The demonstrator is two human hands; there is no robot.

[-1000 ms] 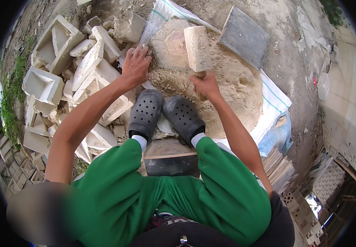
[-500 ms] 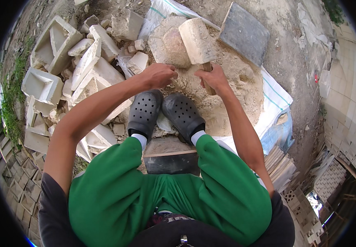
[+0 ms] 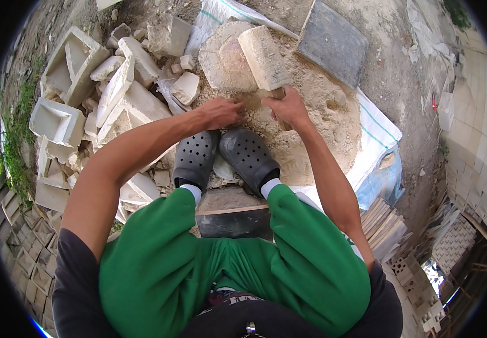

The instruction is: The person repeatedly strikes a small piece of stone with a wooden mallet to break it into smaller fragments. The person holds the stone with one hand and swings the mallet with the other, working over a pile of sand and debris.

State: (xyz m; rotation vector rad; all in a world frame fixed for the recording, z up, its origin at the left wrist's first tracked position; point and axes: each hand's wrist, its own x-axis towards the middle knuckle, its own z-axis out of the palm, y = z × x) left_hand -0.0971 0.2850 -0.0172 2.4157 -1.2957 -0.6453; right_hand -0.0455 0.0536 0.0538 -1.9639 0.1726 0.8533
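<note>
My right hand (image 3: 289, 107) grips the short wooden handle of a mallet (image 3: 265, 58) with a thick, dust-covered block head. The head is raised and tilted over the right part of a flat grey stone slab (image 3: 221, 56), which carries a dusty, pinkish patch. Just ahead of my dark clogs (image 3: 198, 155), my left hand (image 3: 222, 112) is low over the pale crumbled powder (image 3: 316, 149). Its fingers are bent and drawn together; whatever they pinch, if anything, is too small or hidden to make out.
Broken cream-coloured blocks and hollow box-shaped pieces (image 3: 57, 123) are heaped on the left. A white woven sheet (image 3: 377, 121) lies under the powder. At the back right rests a dark square slab (image 3: 333, 44). Stacked thin tiles (image 3: 383, 222) stand beside my right knee.
My left hand has come down toward my clogs, nearer the powder. My right hand and the mallet have shifted slightly left, with the grip unchanged.
</note>
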